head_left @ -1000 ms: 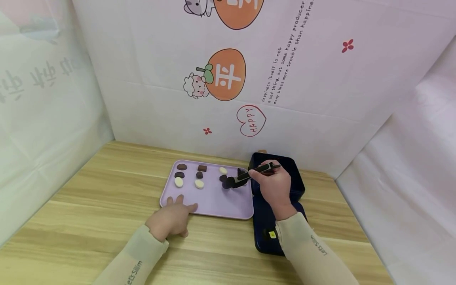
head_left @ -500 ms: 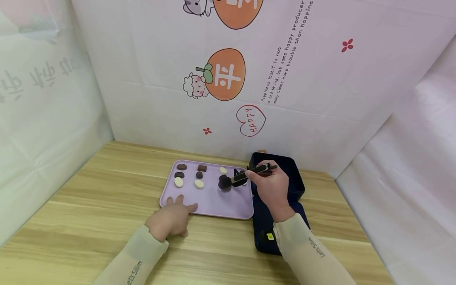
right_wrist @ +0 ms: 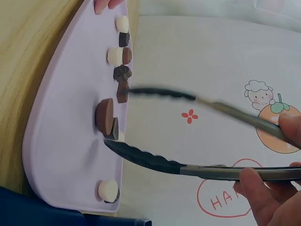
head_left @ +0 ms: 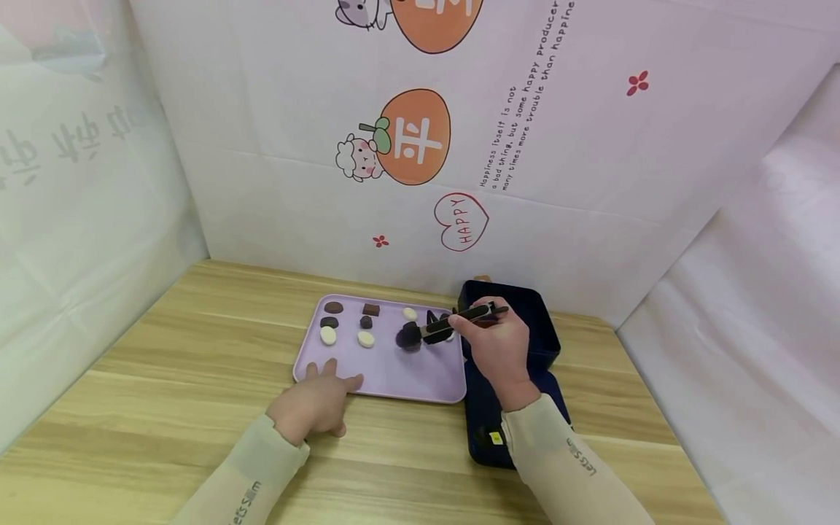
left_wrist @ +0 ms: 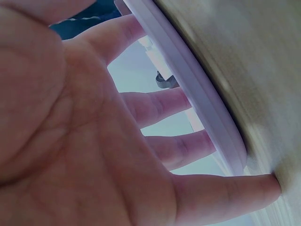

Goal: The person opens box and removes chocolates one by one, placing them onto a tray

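Observation:
My right hand (head_left: 502, 350) grips a pair of black-tipped tongs (head_left: 469, 315) over the right half of a lilac tray (head_left: 394, 379). In the right wrist view the tongs' arms stand apart. A brown oval chocolate (right_wrist: 104, 116) sits on the tray between and beyond their tips. My left hand (head_left: 315, 405) lies at the tray's near left edge with fingers spread, some over the rim; in the left wrist view one fingertip touches the table. Rows of dark chocolates, among them a square one (head_left: 371, 310), and white egg-shaped chocolates (head_left: 365, 339) occupy the tray.
Right of the tray stands a dark blue box (head_left: 545, 321), partly hidden behind my right hand. A second dark blue part (head_left: 482, 408) lies in front of it, under my right forearm. A printed white cloth (head_left: 295, 204) hangs behind the wooden table (head_left: 164, 379).
My right hand and the tongs have shifted slightly left across the tray. A brown chocolate now shows beneath the tongs' tips. My left hand has kept its place.

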Demonstrator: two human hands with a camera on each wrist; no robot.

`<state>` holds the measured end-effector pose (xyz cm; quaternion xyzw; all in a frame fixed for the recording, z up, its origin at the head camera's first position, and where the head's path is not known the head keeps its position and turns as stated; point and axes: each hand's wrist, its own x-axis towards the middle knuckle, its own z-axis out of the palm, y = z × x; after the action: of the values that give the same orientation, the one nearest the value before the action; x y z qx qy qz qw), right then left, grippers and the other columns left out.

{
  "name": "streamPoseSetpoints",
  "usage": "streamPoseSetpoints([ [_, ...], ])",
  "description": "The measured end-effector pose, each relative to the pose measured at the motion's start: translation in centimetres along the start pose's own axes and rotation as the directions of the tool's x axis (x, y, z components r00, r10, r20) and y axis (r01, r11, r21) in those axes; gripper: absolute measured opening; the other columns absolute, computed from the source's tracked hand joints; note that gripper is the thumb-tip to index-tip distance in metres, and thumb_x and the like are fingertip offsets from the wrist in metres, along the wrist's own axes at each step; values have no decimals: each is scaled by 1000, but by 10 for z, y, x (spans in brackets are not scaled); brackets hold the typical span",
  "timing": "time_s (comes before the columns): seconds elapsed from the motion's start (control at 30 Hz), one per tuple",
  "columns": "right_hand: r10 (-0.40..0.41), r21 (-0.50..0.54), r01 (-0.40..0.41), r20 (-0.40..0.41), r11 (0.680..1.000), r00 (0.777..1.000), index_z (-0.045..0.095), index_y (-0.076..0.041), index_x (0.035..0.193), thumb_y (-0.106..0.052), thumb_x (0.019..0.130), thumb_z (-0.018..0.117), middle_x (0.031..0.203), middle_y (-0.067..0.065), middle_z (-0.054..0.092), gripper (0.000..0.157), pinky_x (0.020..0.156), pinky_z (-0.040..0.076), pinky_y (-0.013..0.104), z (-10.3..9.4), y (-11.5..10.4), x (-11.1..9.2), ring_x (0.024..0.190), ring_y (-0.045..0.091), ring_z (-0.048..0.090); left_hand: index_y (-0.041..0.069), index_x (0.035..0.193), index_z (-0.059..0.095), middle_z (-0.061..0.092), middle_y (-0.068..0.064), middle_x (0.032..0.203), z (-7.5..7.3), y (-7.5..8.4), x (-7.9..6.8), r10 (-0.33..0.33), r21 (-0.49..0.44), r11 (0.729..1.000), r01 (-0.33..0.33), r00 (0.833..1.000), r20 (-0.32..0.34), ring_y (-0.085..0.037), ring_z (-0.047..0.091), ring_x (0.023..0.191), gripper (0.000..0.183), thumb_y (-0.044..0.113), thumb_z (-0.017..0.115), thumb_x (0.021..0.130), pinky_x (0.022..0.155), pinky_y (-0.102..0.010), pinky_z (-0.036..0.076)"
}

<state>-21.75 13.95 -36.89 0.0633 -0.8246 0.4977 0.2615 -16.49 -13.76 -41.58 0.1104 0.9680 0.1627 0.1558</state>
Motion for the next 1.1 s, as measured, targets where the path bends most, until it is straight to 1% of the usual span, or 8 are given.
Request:
streamPoseSetpoints([
  [0.3,51,193,-36,-72,981,996,66,-3,104,-26,80,86,98,5,65,40,75,54,21,-34,-10,1,87,14,67,21,146,53,25,-29,156,1,0,0,2,6,1000,-2,1000,-1,-57,24,135,84,13,87,70,82,-80,40],
  [0.43,123,418,-42,-170,907,978,63,5,107,-15,87,79,98,10,66,34,79,58,28,-68,-22,4,85,16,69,23,147,53,24,-28,157,1,0,0,-4,1,1000,4,1000,3,-56,23,136,84,13,87,71,84,-80,39],
  [0.53,152,581,24,-254,814,955,62,11,105,-4,85,78,96,15,65,30,76,59,35,-100,-24,9,81,21,72,23,147,52,24,-28,157,2,-1,0,-7,-2,1000,7,1000,7,-55,22,137,83,12,86,72,84,-80,39],
  [0.63,153,607,90,-337,790,929,63,14,102,2,80,81,94,18,65,31,75,58,36,-135,-17,13,80,23,72,23,147,52,23,-28,157,1,-1,1,-9,-4,1000,9,1000,9,-56,21,137,83,12,86,72,85,-80,38],
  [0.73,169,531,79,-403,844,900,65,13,101,3,75,84,95,17,67,34,75,58,31,-169,-4,15,81,22,72,23,148,52,22,-28,158,1,-1,1,-12,-4,1000,12,1000,12,-56,19,138,83,13,86,72,85,-81,37],
  [0.9,276,180,-218,-417,959,866,68,-7,104,-15,76,88,97,-2,68,35,61,51,11,-216,23,11,77,10,65,23,148,51,21,-28,158,2,-2,2,-21,-7,1000,21,1000,20,-56,18,139,84,13,86,73,86,-81,36],
  [0.97,271,-65,-320,-388,945,881,68,-11,109,-26,78,87,94,-8,65,39,55,46,11,-229,37,7,73,1,60,23,148,51,21,-28,158,2,-3,2,-18,-7,1000,18,1000,20,-56,18,139,84,13,86,73,86,-81,37],
  [1.1,219,-439,-333,-291,834,931,65,-3,123,-40,84,80,101,7,68,56,58,44,17,-245,71,-2,67,-3,57,24,148,51,21,-28,158,3,-3,3,-10,-4,1000,10,1000,16,-57,18,138,84,13,86,72,85,-81,37],
])
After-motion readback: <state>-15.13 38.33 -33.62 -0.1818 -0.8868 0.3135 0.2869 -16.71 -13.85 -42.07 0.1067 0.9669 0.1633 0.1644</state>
